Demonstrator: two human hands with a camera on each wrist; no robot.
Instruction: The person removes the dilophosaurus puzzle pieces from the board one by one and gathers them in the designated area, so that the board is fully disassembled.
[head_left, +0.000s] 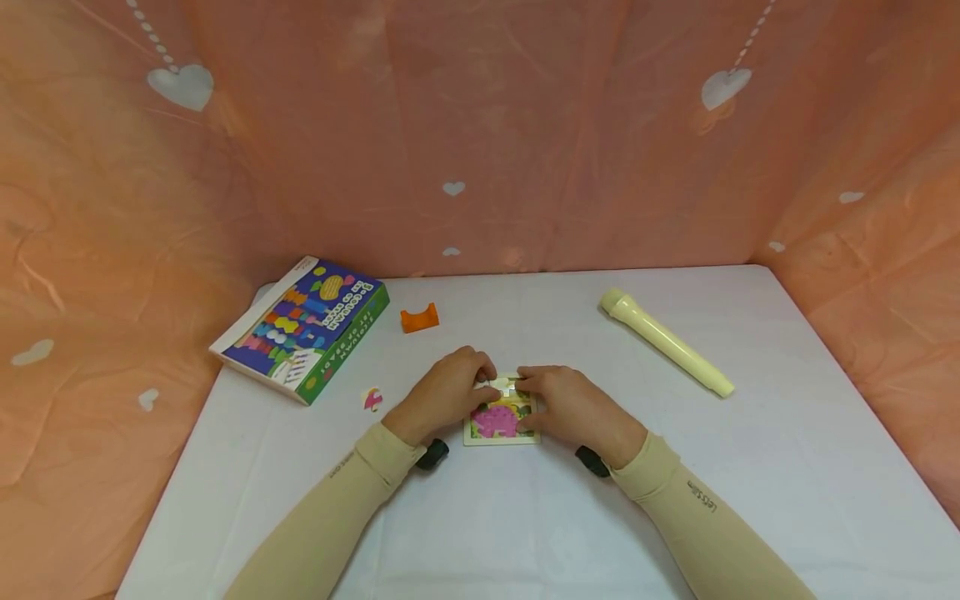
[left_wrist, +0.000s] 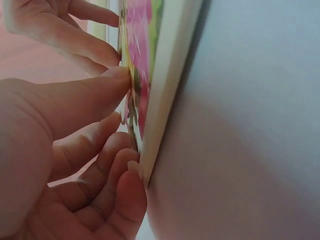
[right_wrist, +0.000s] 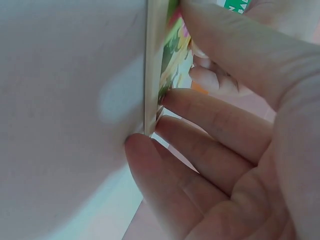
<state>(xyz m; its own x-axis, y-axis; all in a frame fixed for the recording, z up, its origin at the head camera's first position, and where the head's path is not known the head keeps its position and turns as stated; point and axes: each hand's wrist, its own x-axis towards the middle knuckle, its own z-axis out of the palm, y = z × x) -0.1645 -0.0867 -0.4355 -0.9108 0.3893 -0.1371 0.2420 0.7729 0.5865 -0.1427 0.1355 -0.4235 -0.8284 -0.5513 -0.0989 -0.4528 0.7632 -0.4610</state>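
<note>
A small jigsaw puzzle board [head_left: 475, 441] with a pale frame and a pink picture lies flat on the white table between both hands. My left hand [head_left: 447, 390] is at its upper left, thumb and index finger pinching a small puzzle piece [left_wrist: 125, 112] at the picture's surface. The other left fingers curl by the frame's edge. My right hand [head_left: 573, 408] rests on the board's right side, its thumb on the picture and its fingertips along the frame's far corner. A pale gap shows in the picture near the top, between the hands. Fingers partly cover the picture.
Left of the board lies a loose pink-and-white puzzle piece [head_left: 372, 399]. Behind it stand a colourful game box [head_left: 303, 325] and an orange arched block [head_left: 420, 318]. A pale yellow club-shaped stick [head_left: 667, 342] lies at the right. Orange cloth [head_left: 525, 150] hangs behind the table.
</note>
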